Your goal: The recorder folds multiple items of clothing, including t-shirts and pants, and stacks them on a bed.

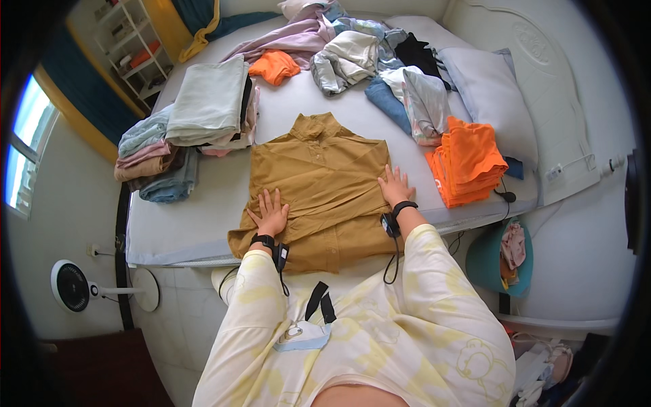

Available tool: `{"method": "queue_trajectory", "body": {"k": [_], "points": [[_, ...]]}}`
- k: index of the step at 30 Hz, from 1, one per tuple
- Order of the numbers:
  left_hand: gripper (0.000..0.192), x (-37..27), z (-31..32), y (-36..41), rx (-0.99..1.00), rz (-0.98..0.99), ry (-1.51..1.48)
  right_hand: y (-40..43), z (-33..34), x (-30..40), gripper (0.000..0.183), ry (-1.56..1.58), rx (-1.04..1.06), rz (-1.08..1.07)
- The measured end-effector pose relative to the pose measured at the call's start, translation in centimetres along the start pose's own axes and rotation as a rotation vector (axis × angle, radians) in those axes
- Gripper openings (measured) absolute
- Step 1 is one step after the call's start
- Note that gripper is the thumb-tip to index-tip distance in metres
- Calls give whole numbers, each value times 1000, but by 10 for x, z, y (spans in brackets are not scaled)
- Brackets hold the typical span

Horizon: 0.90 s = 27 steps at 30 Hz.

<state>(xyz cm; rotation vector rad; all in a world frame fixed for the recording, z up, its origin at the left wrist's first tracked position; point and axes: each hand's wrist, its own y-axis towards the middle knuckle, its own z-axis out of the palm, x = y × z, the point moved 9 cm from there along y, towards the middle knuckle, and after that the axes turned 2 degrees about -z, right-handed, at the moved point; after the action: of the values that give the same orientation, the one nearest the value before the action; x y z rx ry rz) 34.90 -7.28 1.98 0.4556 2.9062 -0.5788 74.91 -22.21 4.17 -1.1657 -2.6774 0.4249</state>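
A mustard-brown collared shirt [320, 188] lies on the bed before me, collar away from me and its lower end hanging over the near edge. Its sleeves appear folded in across the body, and creases run over the fabric. My left hand [270, 213] presses flat on the shirt's left side with fingers spread. On the right side edge rests my right hand [395, 187], also flat, fingers apart. Neither hand grips anything. Black straps with small devices and cables circle both wrists.
Folded clothes form a stack [206, 102] at left. Folded orange garments [468, 163] sit at right, near a pillow [493, 102]. Loose clothes [351, 58] lie farther back on the bed [213, 219]. A white fan [74, 286] and a teal bin [480, 259] stand below the bed's edge.
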Motion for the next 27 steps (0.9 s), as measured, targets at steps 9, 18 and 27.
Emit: {"method": "queue_trajectory", "body": {"k": [9,18,27], "points": [[68,-7,-5,-1,82,-2,91,7,-3,1,67,-10,21,-19],[45,-55,-77,38,-154,188,179,24,-58,42,41,112,-437,-411],[39,-13,-85,207,-275,318,-777,91,-43,145,68,1176,141,-527]]}}
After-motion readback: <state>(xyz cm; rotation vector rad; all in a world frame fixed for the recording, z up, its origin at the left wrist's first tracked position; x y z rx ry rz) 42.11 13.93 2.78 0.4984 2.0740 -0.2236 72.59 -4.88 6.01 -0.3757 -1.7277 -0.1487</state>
